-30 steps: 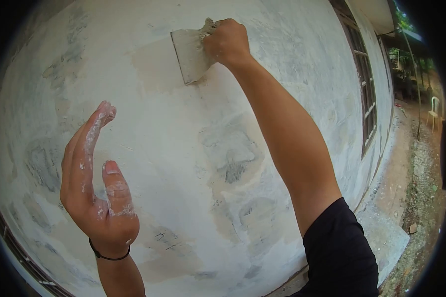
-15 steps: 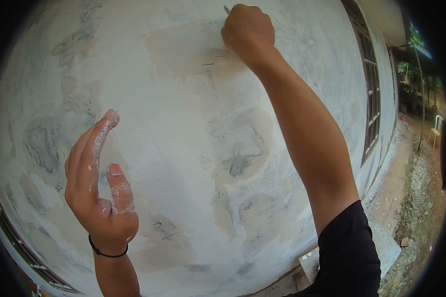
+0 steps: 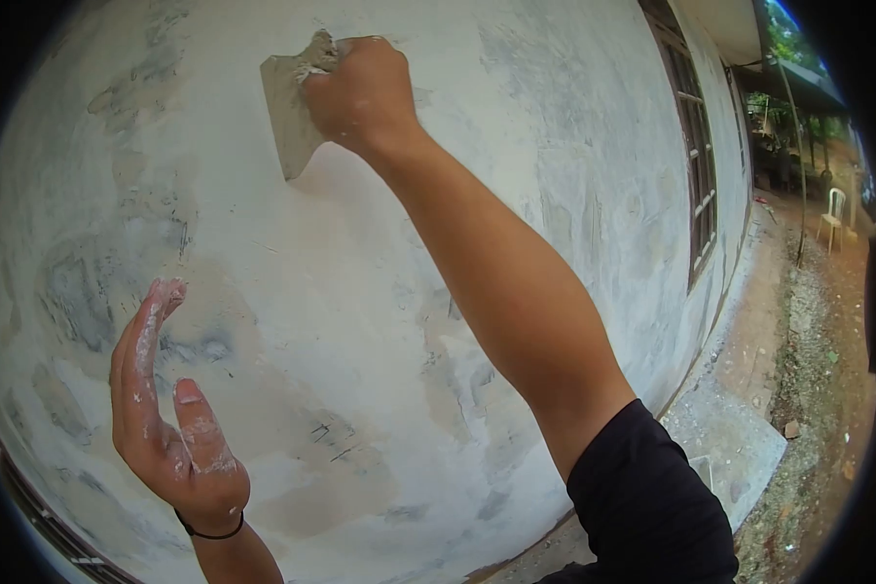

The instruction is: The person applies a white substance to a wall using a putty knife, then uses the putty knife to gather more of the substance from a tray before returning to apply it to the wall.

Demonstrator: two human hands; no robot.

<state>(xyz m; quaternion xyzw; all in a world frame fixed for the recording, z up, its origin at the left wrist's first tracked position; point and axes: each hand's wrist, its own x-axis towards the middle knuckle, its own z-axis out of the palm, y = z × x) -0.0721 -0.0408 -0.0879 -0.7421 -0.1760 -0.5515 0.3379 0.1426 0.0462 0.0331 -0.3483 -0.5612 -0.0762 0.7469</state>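
Observation:
My right hand [image 3: 365, 97] is closed around a broad putty knife [image 3: 287, 122], high on the wall left of centre. Its flat, greyish blade lies against the plaster, and a lump of wet putty [image 3: 318, 54] clings near my fingers. The handle is hidden in my fist. Lower left, my left hand [image 3: 180, 419] is raised in front of the wall with the thumb apart from the slightly curled fingers; it holds nothing. White putty smears its fingers and thumb. The wall [image 3: 360, 321] is patchy white, with beige and dark grey areas.
A barred window [image 3: 696, 146] is set in the wall on the right, and another grille [image 3: 58, 526] shows at the lower left. A pale slab [image 3: 735, 448] lies at the wall's foot. Farther off, a white chair [image 3: 832, 216] stands on bare earth.
My right hand has swept left and slightly down across the wall, bringing the putty knife's blade into sight. My left hand sits a little lower and farther left. The view has shifted slightly.

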